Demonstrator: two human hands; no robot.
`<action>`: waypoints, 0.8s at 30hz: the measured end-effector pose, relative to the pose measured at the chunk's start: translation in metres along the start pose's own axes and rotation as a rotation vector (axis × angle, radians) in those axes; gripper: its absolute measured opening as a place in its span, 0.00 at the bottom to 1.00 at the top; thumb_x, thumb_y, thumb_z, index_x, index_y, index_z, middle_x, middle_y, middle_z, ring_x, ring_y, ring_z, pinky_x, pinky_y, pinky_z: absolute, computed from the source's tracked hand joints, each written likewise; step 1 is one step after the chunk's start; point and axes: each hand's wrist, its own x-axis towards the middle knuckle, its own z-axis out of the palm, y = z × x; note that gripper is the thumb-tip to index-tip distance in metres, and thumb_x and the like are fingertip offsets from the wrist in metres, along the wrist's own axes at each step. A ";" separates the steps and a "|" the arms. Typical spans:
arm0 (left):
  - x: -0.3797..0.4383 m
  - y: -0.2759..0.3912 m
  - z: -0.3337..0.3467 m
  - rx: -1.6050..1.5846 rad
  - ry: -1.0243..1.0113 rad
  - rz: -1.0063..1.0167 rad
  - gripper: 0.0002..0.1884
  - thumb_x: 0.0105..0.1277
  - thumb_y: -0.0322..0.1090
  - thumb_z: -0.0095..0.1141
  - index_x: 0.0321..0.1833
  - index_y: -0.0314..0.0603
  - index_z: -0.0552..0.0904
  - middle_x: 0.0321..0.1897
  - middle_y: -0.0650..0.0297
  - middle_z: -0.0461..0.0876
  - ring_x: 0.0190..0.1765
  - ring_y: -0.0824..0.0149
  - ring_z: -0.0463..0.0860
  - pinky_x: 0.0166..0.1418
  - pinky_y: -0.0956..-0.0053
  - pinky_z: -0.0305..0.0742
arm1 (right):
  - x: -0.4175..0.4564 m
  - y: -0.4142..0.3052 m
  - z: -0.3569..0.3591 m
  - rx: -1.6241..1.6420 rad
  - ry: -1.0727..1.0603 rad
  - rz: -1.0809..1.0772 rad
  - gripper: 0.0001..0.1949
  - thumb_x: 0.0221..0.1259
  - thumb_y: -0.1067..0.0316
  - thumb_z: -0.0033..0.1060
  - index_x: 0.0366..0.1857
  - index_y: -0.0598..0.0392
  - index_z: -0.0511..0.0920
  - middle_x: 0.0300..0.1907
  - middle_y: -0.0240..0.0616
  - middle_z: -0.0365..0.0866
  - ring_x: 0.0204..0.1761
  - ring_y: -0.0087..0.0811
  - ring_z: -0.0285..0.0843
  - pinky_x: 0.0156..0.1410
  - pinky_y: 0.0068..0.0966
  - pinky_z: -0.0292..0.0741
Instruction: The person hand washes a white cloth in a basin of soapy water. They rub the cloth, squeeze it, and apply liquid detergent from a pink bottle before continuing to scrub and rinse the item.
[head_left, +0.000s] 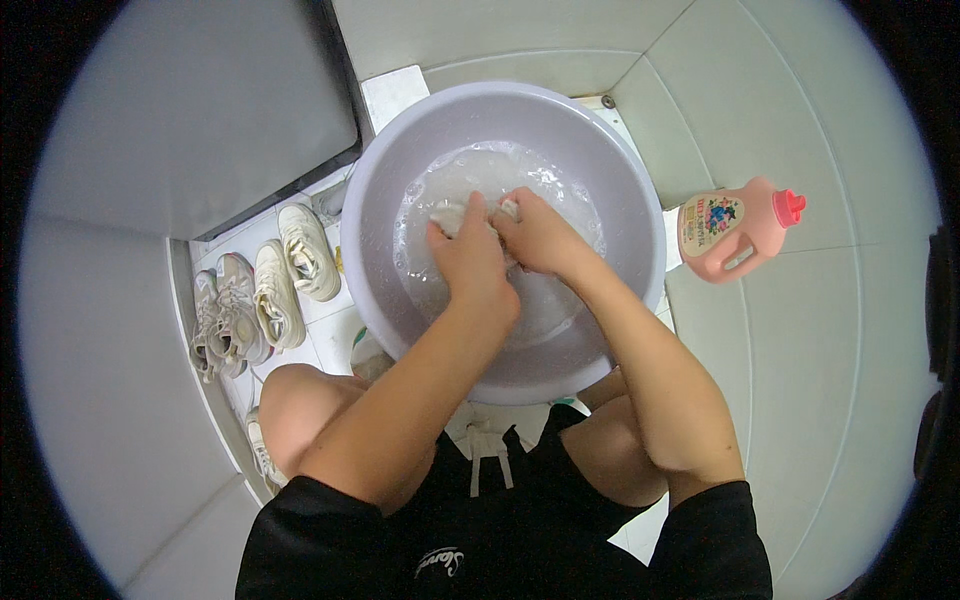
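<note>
A large pale lilac plastic basin (622, 180) stands before me, holding cloudy, sudsy water (480, 169). Over its middle, my left hand (476, 259) grips one part of a wet white cloth (448, 217). My right hand (536, 229) is closed on another part of the same cloth, close beside the left. Most of the cloth is hidden by my fingers and the water, so its exact kind cannot be told.
A pink plastic detergent bottle (731, 229) with a red cap is right of the basin. Pale sneakers (279, 296) and grey ones (236, 311) line the tiled floor at left, beside a large grey panel (240, 112). Tiled walls (795, 315) rise at right.
</note>
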 end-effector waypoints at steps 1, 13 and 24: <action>-0.005 0.002 0.001 0.069 -0.027 0.024 0.32 0.72 0.38 0.50 0.75 0.46 0.52 0.63 0.58 0.69 0.60 0.60 0.74 0.63 0.63 0.71 | 0.001 -0.002 -0.002 0.156 0.018 0.004 0.16 0.70 0.60 0.51 0.52 0.60 0.72 0.35 0.45 0.82 0.33 0.34 0.81 0.33 0.30 0.76; -0.010 0.055 0.004 -0.151 -0.494 -0.260 0.18 0.75 0.47 0.44 0.59 0.44 0.73 0.50 0.57 0.79 0.51 0.62 0.80 0.63 0.59 0.73 | -0.059 -0.075 -0.046 0.242 -0.076 -0.174 0.16 0.62 0.61 0.53 0.50 0.59 0.75 0.34 0.51 0.82 0.38 0.41 0.83 0.47 0.35 0.77; -0.020 0.043 0.002 -0.088 -0.408 -0.248 0.18 0.75 0.48 0.45 0.56 0.43 0.75 0.50 0.61 0.79 0.53 0.65 0.78 0.61 0.64 0.71 | -0.045 -0.072 -0.023 0.085 0.160 -0.062 0.14 0.65 0.62 0.52 0.47 0.61 0.71 0.37 0.62 0.81 0.41 0.60 0.80 0.48 0.47 0.75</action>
